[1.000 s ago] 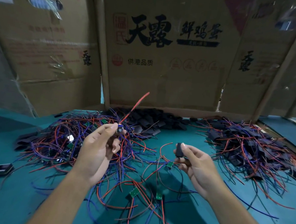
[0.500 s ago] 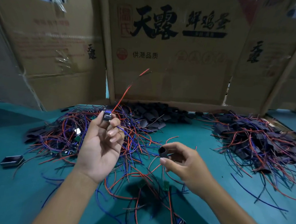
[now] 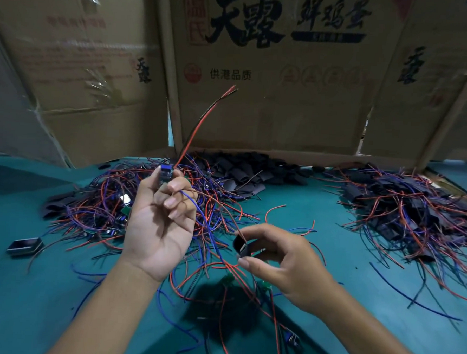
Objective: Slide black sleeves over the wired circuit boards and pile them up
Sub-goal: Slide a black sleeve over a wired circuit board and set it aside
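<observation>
— Teal tabletop [image 3: 319,216], walled at the back by flattened cardboard boxes [image 3: 271,103]. Any print legible?

— Big black brush characters 天露 on the middle panel, a red stamp-like mark to their left, 供港品质 in small print below beside a round red logo. More brush script to the right, too loose to read for certain. 天露 again, running vertically, on both side panels.

— And on the tabletop?

— Tangle of red, blue and black wires with small boards [image 3: 103,205] at left, heap of empty black sleeves [image 3: 243,172] at the back centre, pile of sleeved boards [image 3: 403,210] at right. Small dark box [image 3: 24,245] near the left edge.

— Hands?

— Left hand [image 3: 159,227] raised palm toward the camera, thumb and fingertips pinched on a small blue-topped circuit board [image 3: 165,173]; red-and-black wire pair [image 3: 202,123] sticking up from it across the cardboard, blue wire trailing down. Right hand [image 3: 284,260] lower and to the right, thumb and forefinger pinched on one black sleeve [image 3: 240,245], open mouth turned toward the left hand. Board and sleeve well apart, not yet joined.

— Different from half a second back?

— Barely. Same grip in both hands. Wire pair leaning a little further right, blue wire now hanging clear of the left fingers.
</observation>
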`<state>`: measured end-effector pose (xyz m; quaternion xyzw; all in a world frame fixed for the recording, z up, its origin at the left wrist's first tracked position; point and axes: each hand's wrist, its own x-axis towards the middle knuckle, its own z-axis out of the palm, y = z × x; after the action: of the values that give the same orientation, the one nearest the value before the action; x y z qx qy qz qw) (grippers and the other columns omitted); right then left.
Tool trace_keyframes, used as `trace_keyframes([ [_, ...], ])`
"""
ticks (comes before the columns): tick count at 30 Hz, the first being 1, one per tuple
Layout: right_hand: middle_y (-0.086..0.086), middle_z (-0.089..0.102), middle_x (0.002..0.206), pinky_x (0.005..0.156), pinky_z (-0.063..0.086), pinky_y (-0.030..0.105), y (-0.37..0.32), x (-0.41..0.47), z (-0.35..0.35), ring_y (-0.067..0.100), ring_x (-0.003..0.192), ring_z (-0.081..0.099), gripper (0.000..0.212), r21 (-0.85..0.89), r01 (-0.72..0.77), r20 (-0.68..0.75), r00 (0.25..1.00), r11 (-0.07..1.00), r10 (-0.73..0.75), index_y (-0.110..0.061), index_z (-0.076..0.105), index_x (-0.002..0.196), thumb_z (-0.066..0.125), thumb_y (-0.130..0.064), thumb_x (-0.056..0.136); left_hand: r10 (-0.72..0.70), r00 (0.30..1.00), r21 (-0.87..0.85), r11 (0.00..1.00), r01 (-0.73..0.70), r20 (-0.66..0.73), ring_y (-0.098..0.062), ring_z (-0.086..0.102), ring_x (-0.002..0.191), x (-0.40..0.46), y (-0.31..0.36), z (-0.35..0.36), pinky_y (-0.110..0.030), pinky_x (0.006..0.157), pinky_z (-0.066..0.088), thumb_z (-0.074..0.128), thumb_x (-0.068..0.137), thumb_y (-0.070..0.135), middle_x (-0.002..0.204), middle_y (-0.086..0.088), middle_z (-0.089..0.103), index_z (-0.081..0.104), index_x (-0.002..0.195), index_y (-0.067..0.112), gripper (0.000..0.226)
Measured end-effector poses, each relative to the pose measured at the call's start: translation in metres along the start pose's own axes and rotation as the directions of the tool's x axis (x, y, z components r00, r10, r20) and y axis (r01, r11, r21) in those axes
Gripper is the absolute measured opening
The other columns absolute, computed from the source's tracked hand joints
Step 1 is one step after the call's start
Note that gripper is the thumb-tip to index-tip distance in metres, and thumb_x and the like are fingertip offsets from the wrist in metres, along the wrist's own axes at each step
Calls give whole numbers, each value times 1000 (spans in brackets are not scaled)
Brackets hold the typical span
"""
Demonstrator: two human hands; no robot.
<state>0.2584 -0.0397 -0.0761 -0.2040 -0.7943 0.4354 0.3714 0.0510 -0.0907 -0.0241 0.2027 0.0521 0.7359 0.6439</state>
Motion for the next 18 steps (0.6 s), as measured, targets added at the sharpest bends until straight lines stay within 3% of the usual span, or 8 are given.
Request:
trace_keyframes([
  [6,-11,71,96,76,54,21,1,1,-2,12,85,68,23,-118,9,-78,997,993,-19,-28,69,103,76,-22,82,59,997,61,997,-55,-54,-4,43,49,1,1,-1,-14,47,40,49,97,30,72,7,48,54,89,12,21],
  [11,-4,67,84,70,55,33,1,1,-3,18,71,65,23,-149,-97,-234,970,984,60,-34,65,105,70,-27,83,102,992,167,982,-90,-68,-4,39,50,2,2,-3,-14,45,38,49,96,30,72,8,45,54,90,14,19],
  [13,4,58,76,58,54,35,-1,3,-7,31,64,58,23,73,-147,-280,946,986,162,-29,65,107,64,-12,91,109,991,261,962,-84,-82,-3,38,49,3,-1,-3,-13,42,35,49,96,32,71,8,44,58,94,13,21],
  [15,5,53,72,45,46,28,-4,4,-9,27,62,52,21,334,-182,-253,928,925,274,-14,65,104,49,-1,97,86,994,321,945,-61,-65,-3,39,46,3,-6,-3,-14,41,34,50,95,31,70,7,47,61,102,9,26],
  [18,5,53,72,42,25,23,-9,5,-10,17,58,41,30,429,-266,-192,907,863,375,-8,63,94,35,1,97,41,998,401,916,-21,-42,-3,39,44,1,-16,-3,-15,39,33,51,96,32,75,6,56,60,108,9,27],
])
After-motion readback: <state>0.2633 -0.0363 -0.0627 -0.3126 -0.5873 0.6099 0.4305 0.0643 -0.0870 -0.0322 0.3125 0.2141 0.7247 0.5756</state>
